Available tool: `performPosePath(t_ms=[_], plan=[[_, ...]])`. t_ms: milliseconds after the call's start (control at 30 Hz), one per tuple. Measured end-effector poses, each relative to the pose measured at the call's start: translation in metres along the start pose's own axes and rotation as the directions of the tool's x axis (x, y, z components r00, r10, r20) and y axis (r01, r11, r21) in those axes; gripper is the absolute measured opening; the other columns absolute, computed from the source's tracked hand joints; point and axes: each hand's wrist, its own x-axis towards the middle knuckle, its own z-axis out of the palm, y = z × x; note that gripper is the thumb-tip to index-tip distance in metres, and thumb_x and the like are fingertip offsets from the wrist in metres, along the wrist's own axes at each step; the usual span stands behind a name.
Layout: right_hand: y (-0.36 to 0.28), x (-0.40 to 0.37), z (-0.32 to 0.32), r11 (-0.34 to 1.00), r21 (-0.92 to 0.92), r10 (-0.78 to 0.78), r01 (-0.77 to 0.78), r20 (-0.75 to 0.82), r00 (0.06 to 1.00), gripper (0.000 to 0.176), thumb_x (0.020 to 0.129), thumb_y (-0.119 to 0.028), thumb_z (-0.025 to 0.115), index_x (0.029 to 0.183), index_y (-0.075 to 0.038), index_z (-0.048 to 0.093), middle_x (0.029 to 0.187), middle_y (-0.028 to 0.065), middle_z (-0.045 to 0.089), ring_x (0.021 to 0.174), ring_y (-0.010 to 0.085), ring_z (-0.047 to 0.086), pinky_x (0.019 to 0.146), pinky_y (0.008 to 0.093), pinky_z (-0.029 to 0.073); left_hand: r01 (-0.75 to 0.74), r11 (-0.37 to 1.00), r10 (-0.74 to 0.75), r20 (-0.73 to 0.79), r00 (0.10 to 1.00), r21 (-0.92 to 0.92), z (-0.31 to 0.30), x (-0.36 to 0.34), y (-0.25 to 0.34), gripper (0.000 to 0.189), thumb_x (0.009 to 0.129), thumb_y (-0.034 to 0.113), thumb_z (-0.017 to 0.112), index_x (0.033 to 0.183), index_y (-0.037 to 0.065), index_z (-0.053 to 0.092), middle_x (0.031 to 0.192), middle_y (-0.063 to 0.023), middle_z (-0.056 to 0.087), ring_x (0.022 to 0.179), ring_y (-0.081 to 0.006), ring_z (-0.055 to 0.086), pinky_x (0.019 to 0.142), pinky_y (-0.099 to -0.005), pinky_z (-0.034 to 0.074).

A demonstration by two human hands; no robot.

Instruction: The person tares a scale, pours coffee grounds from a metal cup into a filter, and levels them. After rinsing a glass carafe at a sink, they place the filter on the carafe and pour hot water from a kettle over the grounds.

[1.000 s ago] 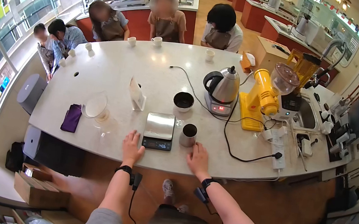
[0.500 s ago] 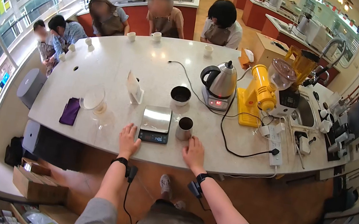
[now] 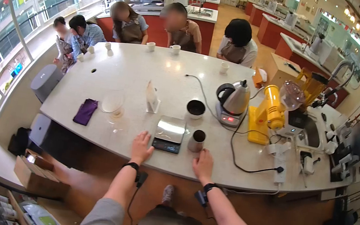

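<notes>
My left hand (image 3: 141, 146) lies flat on the white counter (image 3: 129, 77), fingers spread, just left of a digital scale (image 3: 169, 133) with a steel platform. My right hand (image 3: 203, 164) rests palm-down near the counter's front edge, just below a small steel cup (image 3: 196, 140) that stands to the right of the scale. Neither hand holds anything. A dark bowl (image 3: 195, 108) sits behind the scale, and a gooseneck kettle (image 3: 234, 99) stands on its base further right.
A yellow grinder (image 3: 269, 112), a second grinder (image 3: 294, 104) and a power strip (image 3: 280, 162) with cables fill the right side. A glass dripper (image 3: 112, 105), a purple cloth (image 3: 85, 111) and a filter holder (image 3: 151, 97) are on the left. Several people sit along the far edge with white cups.
Both hands stay flat on the counter in the same spots by the scale and cup. The view has shifted as my head turned, moving everything to the right and down.
</notes>
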Motion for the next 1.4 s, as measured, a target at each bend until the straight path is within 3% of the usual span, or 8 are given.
performPosePath(t_ms=[233, 300, 500, 567, 1000, 1100, 1233, 1400], plan=[[-0.005, 0.0, -0.003, 1.0, -0.013, 0.017, -0.016, 0.051, 0.999, 0.034, 0.077, -0.015, 0.06, 0.106, 0.0, 0.054, 0.122, 0.0198, 0.053, 0.108, 0.0373, 0.053, 0.092, 0.0481, 0.043, 0.024, 1.0, -0.025, 0.04, 0.999, 0.02, -0.002, 0.002, -0.002, 0.062, 0.074, 0.03, 0.067, 0.13, 0.007, 0.054, 0.143, -0.012, 0.045, 0.134, -0.0311, 0.038, 0.109, -0.0455, 0.032], [-0.006, -0.005, 0.0, 1.0, 0.001, 0.027, -0.028, 0.054, 0.998, 0.034, 0.076, -0.014, 0.06, 0.107, 0.0, 0.054, 0.123, 0.0206, 0.052, 0.109, 0.0378, 0.052, 0.093, 0.0482, 0.043, -0.001, 0.999, 0.0, -0.023, 1.0, -0.043, -0.003, 0.0, -0.001, 0.058, 0.073, 0.027, 0.067, 0.125, 0.005, 0.056, 0.139, -0.0139, 0.048, 0.131, -0.0329, 0.041, 0.108, -0.0461, 0.033], [-0.006, 0.001, -0.005, 0.999, -0.025, 0.027, -0.025, 0.08, 0.996, 0.042, 0.074, -0.013, 0.062, 0.112, 0.002, 0.052, 0.124, 0.0228, 0.05, 0.112, 0.0409, 0.05, 0.095, 0.0501, 0.042, 0.021, 1.0, -0.021, 0.066, 0.998, 0.002, 0.003, 0.0, -0.007, 0.064, 0.08, 0.037, 0.063, 0.135, 0.006, 0.051, 0.146, -0.0144, 0.042, 0.136, -0.0325, 0.037, 0.112, -0.0462, 0.028], [-0.008, 0.004, -0.006, 0.997, 0.016, 0.072, -0.074, 0.099, 0.992, 0.042, 0.073, -0.012, 0.061, 0.112, 0.001, 0.051, 0.124, 0.022, 0.049, 0.112, 0.0408, 0.049, 0.095, 0.0497, 0.041, 0.036, 0.999, -0.035, 0.059, 0.998, -0.018, 0.0, -0.001, -0.003, 0.062, 0.078, 0.035, 0.065, 0.132, 0.007, 0.052, 0.144, -0.0129, 0.043, 0.136, -0.031, 0.036, 0.111, -0.0465, 0.028], [-0.013, 0.003, -0.003, 0.985, -0.15, 0.097, -0.088, 0.052, 0.994, 0.048, 0.073, -0.015, 0.059, 0.117, 0.0, 0.052, 0.127, 0.0191, 0.049, 0.113, 0.0393, 0.049, 0.098, 0.0479, 0.04, -0.091, 0.99, 0.091, -0.007, 0.996, -0.11, 0.006, -0.001, -0.01, 0.057, 0.077, 0.034, 0.062, 0.125, 0.003, 0.057, 0.14, -0.0163, 0.045, 0.132, -0.0323, 0.037, 0.109, -0.0481, 0.027], [-0.014, 0.001, 0.0, 0.971, -0.219, 0.108, -0.101, 0.022, 0.994, 0.047, 0.073, -0.017, 0.06, 0.117, 0.0, 0.053, 0.125, 0.0188, 0.051, 0.112, 0.0386, 0.05, 0.098, 0.0473, 0.041, -0.117, 0.992, 0.117, -0.013, 0.993, -0.053, 0.01, -0.002, -0.012, 0.056, 0.077, 0.034, 0.062, 0.124, 0.003, 0.057, 0.14, -0.0166, 0.045, 0.132, -0.0325, 0.038, 0.108, -0.0481, 0.028], [-0.018, 0.0, -0.001, 0.966, -0.228, 0.124, -0.125, -0.016, 0.992, 0.045, 0.072, -0.018, 0.06, 0.114, -0.002, 0.056, 0.121, 0.0165, 0.054, 0.108, 0.0365, 0.052, 0.094, 0.0462, 0.042, -0.11, 0.992, 0.109, -0.008, 0.994, -0.056, 0.011, -0.002, -0.015, 0.058, 0.079, 0.036, 0.063, 0.126, 0.003, 0.057, 0.14, -0.0162, 0.046, 0.132, -0.0323, 0.039, 0.11, -0.0488, 0.027], [-0.017, -0.005, -0.002, 0.962, -0.235, 0.133, -0.14, -0.046, 0.99, 0.034, 0.073, -0.014, 0.06, 0.105, -0.005, 0.056, 0.106, 0.0142, 0.054, 0.096, 0.0348, 0.054, 0.082, 0.0469, 0.043, -0.106, 0.993, 0.104, -0.049, 0.993, -0.048, 0.013, -0.004, -0.012, 0.057, 0.078, 0.035, 0.062, 0.126, 0.004, 0.058, 0.138, -0.0162, 0.048, 0.13, -0.031, 0.042, 0.109, -0.0475, 0.029]])
